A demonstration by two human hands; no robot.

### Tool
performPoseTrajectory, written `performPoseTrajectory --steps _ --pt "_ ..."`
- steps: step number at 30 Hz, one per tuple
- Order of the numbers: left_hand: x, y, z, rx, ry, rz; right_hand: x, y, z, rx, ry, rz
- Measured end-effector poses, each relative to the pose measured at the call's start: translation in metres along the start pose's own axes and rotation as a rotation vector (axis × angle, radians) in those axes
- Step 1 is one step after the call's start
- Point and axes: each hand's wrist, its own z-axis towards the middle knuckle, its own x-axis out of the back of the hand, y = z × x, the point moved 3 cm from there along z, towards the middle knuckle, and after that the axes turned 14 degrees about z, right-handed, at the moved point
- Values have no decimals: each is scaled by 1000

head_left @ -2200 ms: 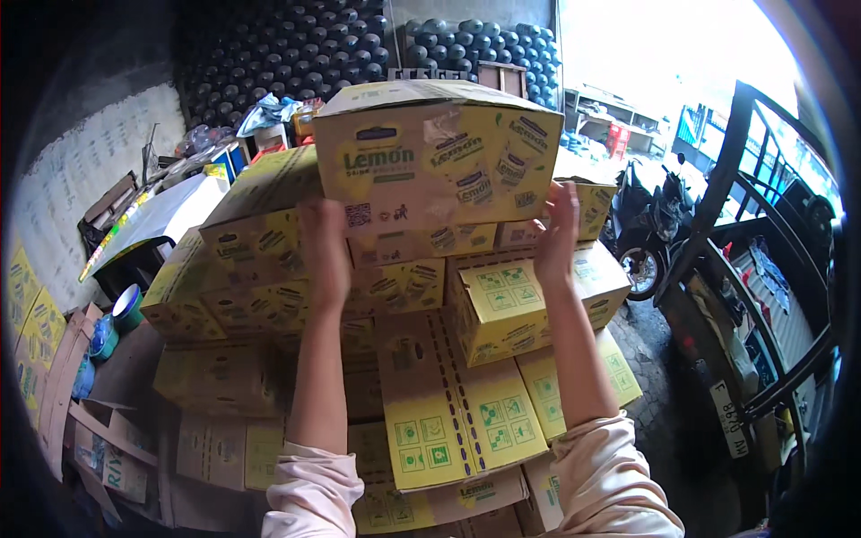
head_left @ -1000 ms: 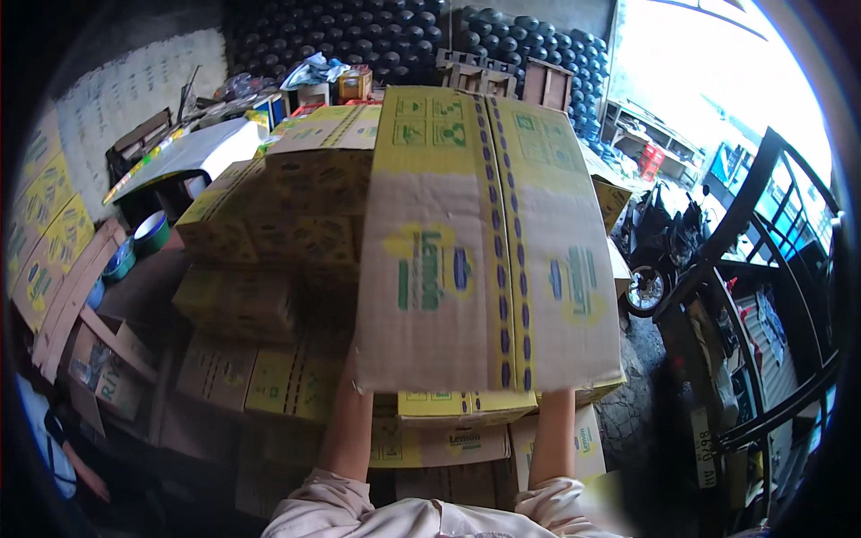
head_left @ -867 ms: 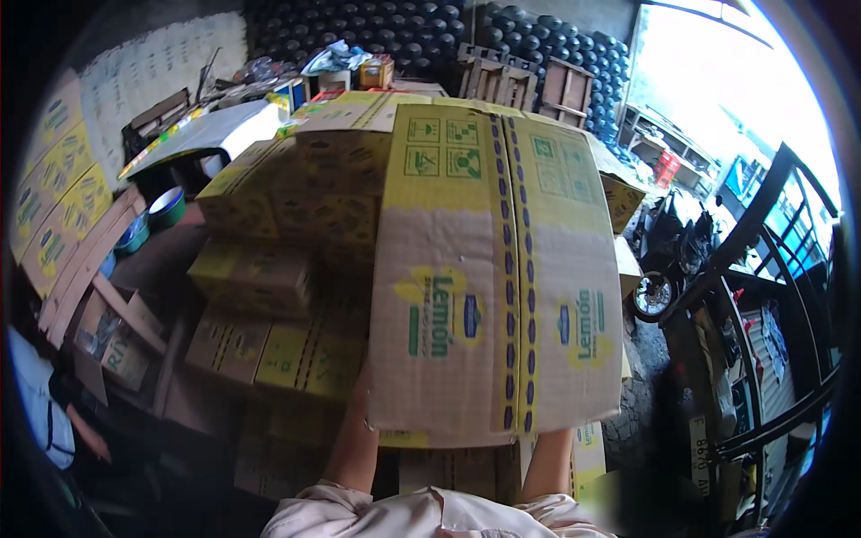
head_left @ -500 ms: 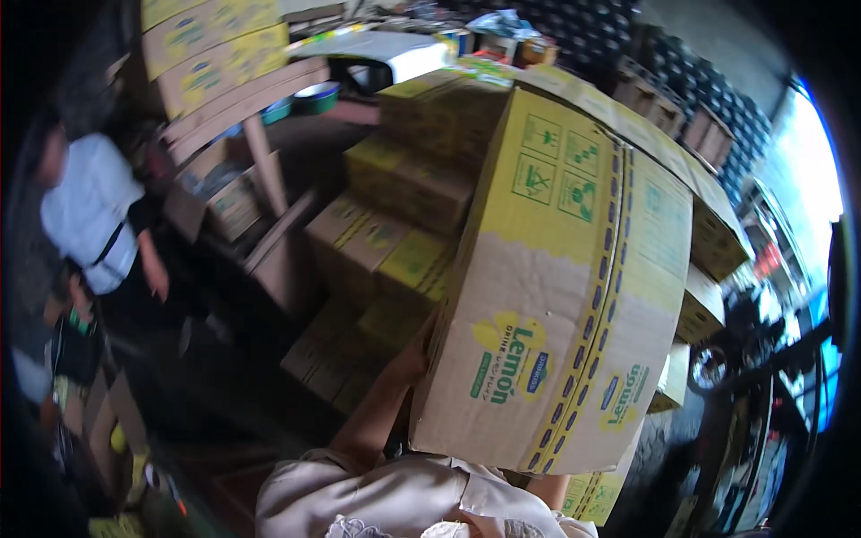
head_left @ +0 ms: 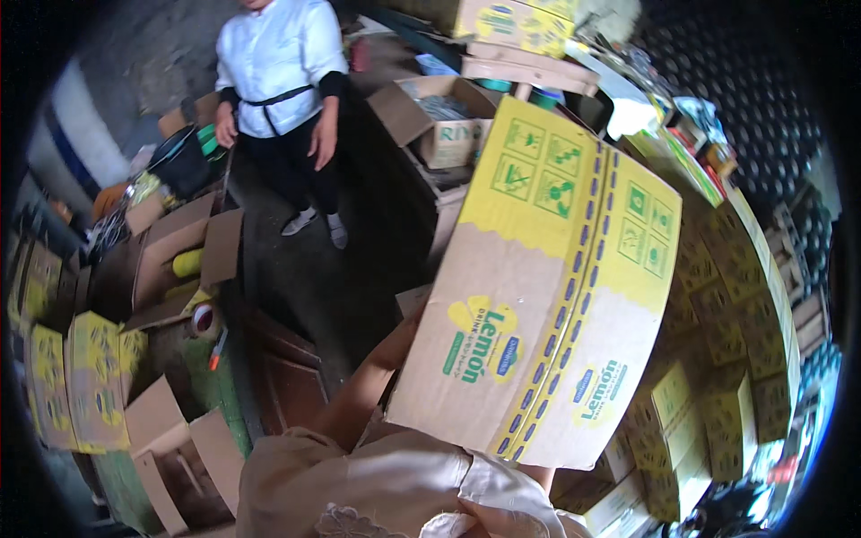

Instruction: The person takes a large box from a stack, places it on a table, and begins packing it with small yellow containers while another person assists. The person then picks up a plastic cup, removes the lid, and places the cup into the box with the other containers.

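Note:
A large closed cardboard box (head_left: 529, 296), brown with yellow print and a taped seam down its middle, is held tilted against my front. My left hand (head_left: 413, 314) grips its left side, with the fingers mostly hidden behind the edge. Under the box's lower right corner shows a bit of my right forearm (head_left: 540, 477). The right hand itself is out of sight beneath or behind the box, which rests between both arms.
Stacked yellow-printed cartons (head_left: 740, 421) fill the right. A person in a white shirt (head_left: 280, 76) stands on the dark floor ahead left. At lower left are an open carton (head_left: 215, 448), a tape roll (head_left: 203, 318) and more cartons (head_left: 97, 381). Another open box (head_left: 451, 143) stands beyond.
The view has swung left, so the stacked cartons now lie farther right and the person is nearer the middle. The held box has turned along with me, still in my arms.

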Motion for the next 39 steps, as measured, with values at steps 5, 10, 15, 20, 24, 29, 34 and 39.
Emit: performPoseTrajectory --steps 5,10,15,20,24,29,34,39 --pt "33 -32 -62 -21 263 -138 -18 -8 15 -180 -67 -156" --pt "104 -24 -116 -64 524 -219 -64 27 35 -312 -126 -235" --pt "120 -49 -146 -93 746 -283 -83 58 80 -459 -208 -267" --pt "112 -48 -150 -147 843 -316 -110 78 105 -577 -296 -268" --pt "109 -42 -142 -206 868 -329 -127 95 114 -652 -362 -280" --pt "108 -31 -122 -272 842 -316 -143 109 121 -685 -437 -276" --pt "107 -27 -99 -332 811 -310 -152 115 132 -694 -506 -264" --pt "104 -28 -77 -374 784 -303 -161 122 139 -721 -576 -250"
